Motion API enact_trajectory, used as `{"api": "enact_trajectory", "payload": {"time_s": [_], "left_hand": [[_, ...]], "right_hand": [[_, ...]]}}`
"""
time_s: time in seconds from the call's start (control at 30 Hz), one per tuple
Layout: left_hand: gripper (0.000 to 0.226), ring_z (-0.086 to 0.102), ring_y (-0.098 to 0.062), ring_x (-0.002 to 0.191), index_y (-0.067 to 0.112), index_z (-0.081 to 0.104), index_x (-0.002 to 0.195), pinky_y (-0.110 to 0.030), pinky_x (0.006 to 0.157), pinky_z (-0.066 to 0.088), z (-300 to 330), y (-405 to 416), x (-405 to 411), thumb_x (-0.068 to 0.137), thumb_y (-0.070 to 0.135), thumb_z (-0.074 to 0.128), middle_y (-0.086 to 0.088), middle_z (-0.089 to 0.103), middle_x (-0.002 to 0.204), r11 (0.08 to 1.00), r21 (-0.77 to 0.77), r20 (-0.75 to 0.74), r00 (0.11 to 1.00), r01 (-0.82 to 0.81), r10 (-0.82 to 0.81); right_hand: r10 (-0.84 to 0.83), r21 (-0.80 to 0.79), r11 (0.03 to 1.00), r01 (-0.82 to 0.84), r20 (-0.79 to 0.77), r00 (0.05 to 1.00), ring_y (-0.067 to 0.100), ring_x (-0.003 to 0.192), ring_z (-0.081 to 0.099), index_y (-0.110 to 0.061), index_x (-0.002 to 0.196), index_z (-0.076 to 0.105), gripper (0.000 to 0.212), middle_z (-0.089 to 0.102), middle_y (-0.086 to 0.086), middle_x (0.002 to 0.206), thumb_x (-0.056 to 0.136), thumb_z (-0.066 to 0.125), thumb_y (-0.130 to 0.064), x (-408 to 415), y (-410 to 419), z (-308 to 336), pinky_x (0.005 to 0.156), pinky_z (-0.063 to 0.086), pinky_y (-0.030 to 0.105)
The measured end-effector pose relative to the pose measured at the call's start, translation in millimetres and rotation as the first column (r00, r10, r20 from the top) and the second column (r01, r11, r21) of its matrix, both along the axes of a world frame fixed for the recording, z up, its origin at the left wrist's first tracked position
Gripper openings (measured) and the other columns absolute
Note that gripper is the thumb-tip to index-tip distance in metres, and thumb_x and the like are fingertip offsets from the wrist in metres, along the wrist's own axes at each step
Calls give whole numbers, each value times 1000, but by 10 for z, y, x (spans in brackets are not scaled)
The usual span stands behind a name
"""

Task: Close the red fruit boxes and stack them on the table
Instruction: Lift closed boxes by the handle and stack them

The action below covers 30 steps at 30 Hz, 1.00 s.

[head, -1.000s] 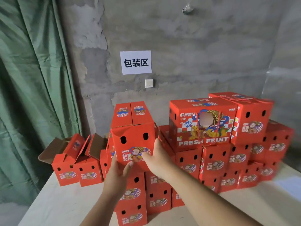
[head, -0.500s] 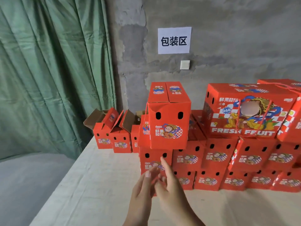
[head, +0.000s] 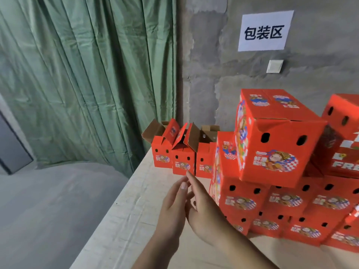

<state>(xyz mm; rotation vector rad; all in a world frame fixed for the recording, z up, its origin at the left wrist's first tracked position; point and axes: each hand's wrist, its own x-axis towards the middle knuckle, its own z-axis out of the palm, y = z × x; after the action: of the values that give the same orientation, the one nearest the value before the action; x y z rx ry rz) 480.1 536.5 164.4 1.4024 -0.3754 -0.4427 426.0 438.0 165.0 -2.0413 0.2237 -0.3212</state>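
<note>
A closed red fruit box (head: 275,144) sits on top of the stack of closed red boxes (head: 272,206) on the table (head: 136,210). Three red boxes with their flaps up stand at the table's far left end: the left one (head: 162,156), the middle one (head: 183,161) and the right one (head: 204,161). My left hand (head: 172,206) and my right hand (head: 206,208) hover side by side above the table, fingers straight and pointing at the open boxes, holding nothing. The fingertips are just short of the middle open box.
A green curtain (head: 87,74) hangs at the left. The concrete wall behind carries a white paper sign (head: 265,31) and a switch (head: 274,66). A larger red box (head: 342,140) tops the stack at right. The table's left edge drops to grey floor (head: 48,210).
Both hands let go of the closed box, which now rests on the stack. The hands moved left with fingers straightened toward the open boxes, and the view turned left.
</note>
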Motion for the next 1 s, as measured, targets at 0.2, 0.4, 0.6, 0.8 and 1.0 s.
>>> {"api": "enact_trajectory", "payload": {"time_s": [0.2, 0.4, 0.6, 0.8, 1.0], "left_hand": [[30, 61, 18, 110, 62, 66, 114, 0, 76, 46, 212, 15, 1330, 110, 39, 47, 36, 68, 118, 990, 44, 88, 987, 131, -134], [28, 61, 10, 115, 45, 61, 131, -3, 81, 46, 107, -99, 2608, 111, 35, 45, 26, 71, 121, 962, 141, 166, 952, 235, -257], [39, 50, 14, 128, 38, 50, 146, -2, 98, 38, -265, -508, 3604, 108, 45, 48, 25, 56, 142, 892, 391, 299, 884, 229, -358], [65, 39, -23, 148, 24, 25, 163, -36, 119, 34, -711, -948, 4373, 105, 32, 52, -1, 37, 164, 699, 713, 441, 808, -50, -392], [86, 0, -32, 161, 23, -12, 165, -45, 130, 9, -1017, -1299, 4809, 105, 48, 45, -4, -10, 174, 363, 920, 347, 732, -146, -586]], "right_hand": [[-9, -48, 999, 9, 8, 1000, -7, 129, 48, -50, 148, 38, 39, 52, -26, 141, 111, 43, -36, 1303, 108, 318, 109, 46, 25], [-22, -86, 996, 9, -155, 988, 2, 123, 53, -45, 150, 31, 43, 54, -24, 136, 110, 45, -44, 2559, -61, 109, 92, 51, 25], [-258, -139, 965, 222, -359, 897, 26, 149, 38, -62, 127, -47, 111, -27, -15, 167, 102, 55, -26, 3233, -547, -237, 103, 52, 39], [-280, -528, 848, 44, -377, 883, 23, 160, -4, -59, 145, -33, 104, -32, -15, 166, 102, 51, -15, 3727, -1010, -621, 117, 38, 46], [-287, -583, 808, -88, -519, 805, 36, 158, -10, -53, 154, -19, 101, -48, -3, 158, 100, 54, -10, 3880, -1378, -1002, 122, 32, 51]]}}
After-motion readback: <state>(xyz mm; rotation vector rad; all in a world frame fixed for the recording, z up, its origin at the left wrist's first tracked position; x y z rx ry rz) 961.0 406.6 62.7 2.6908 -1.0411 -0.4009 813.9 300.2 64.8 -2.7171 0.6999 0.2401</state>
